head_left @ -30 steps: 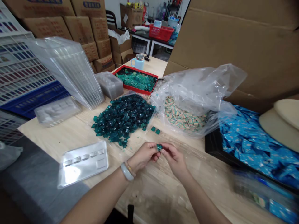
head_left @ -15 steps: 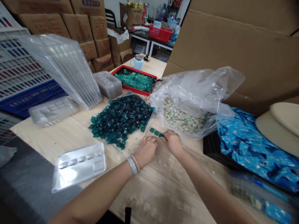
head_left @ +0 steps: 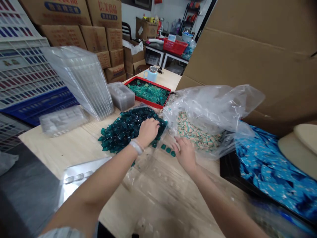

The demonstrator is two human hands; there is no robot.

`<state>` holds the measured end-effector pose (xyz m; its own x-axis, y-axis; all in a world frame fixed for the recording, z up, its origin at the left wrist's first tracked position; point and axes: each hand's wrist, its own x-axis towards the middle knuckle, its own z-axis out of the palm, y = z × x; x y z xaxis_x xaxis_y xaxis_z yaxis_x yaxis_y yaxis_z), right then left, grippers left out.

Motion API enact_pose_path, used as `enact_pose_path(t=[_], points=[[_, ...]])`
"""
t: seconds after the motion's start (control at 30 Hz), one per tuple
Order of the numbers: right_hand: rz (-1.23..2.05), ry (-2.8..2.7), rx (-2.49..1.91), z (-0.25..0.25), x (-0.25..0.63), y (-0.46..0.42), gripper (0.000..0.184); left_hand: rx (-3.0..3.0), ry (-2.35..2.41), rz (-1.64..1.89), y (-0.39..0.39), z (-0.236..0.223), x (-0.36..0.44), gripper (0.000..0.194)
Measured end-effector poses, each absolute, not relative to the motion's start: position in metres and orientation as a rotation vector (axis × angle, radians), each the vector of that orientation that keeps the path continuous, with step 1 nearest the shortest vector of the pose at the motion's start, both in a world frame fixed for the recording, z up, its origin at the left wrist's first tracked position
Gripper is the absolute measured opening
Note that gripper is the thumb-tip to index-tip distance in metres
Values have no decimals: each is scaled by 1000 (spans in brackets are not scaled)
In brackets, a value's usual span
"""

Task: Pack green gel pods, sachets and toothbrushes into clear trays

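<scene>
Two hands: apart, left hand (head_left: 148, 133) and right hand (head_left: 185, 154) not touching.
Left hand: palm down on heap of teal translucent pieces (head_left: 119, 132); cannot tell if it closes on any.
Heap: on pale wooden table (head_left: 66, 145), long axis lower left to upper right.
Three teal squares (head_left: 168, 149): in a row just right of heap, slanting slightly down rightward.
Right hand: open, fingers just beside the row's right end.
Clear plastic bag (head_left: 213, 109): behind right hand, holding wrapped sweets (head_left: 195, 132).

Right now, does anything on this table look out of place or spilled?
Three translucent teal cubes lie apart from the main heap of teal cubes, beside the right hand, so they look like strays. The stack of clear plastic trays also seems to lean, though the wide view may exaggerate that.
</scene>
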<state>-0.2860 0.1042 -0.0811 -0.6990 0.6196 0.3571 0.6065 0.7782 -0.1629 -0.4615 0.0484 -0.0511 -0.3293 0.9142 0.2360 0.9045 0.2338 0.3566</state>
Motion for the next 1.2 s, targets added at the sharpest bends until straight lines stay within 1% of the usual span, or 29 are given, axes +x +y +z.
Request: enact_pose_path(t=[0.1,0.17,0.3,0.37,0.4,0.47,0.53,0.6,0.67,0.73,0.77,0.83,0.9,1.0,1.07,1.1,1.2], points=[[71,-2627,-841,-60,-335,131,27,1652,2527,601,90,-53,-483,25],[28,-2717,-940,-57,-365,149,23,1609,2485,543,107,-59,-487,23],[-39,-2779,-1066,-68,-385,167,22,1632,2414,527,109,-67,-493,19],[53,-2710,-1039,-73,-379,170,21,1632,2394,633,99,-65,-499,20],[169,-2635,-1016,-74,-374,171,22,1591,2374,773,92,-62,-501,20],[566,-2402,-945,-73,-363,170,24,1355,2219,1173,78,-53,-502,19],[1050,-2123,-856,-71,-355,165,25,969,1838,1506,64,-43,-497,15],[1431,-1873,-798,-67,-349,155,27,619,1384,1585,51,-36,-484,14],[1643,-1699,-789,-64,-344,141,29,361,1070,1565,41,-35,-469,11],[1737,-1603,-798,-63,-339,126,29,225,986,1560,33,-39,-454,8],[1761,-1580,-805,-62,-336,118,28,215,1007,1570,31,-43,-447,10],[1754,-1584,-821,-62,-328,103,26,305,1083,1585,26,-50,-434,16],[1641,-1674,-843,-61,-318,89,23,459,1178,1576,20,-55,-422,23],[1189,-1992,-906,-56,-300,69,17,664,1343,1494,10,-57,-409,30],[851,-2212,-925,-51,-289,58,18,750,1391,1431,4,-57,-402,31],[732,-2295,-920,-50,-284,53,19,755,1359,1406,1,-57,-399,31],[576,-2404,-907,-49,-271,42,23,614,1135,1330,-7,-57,-390,31]])
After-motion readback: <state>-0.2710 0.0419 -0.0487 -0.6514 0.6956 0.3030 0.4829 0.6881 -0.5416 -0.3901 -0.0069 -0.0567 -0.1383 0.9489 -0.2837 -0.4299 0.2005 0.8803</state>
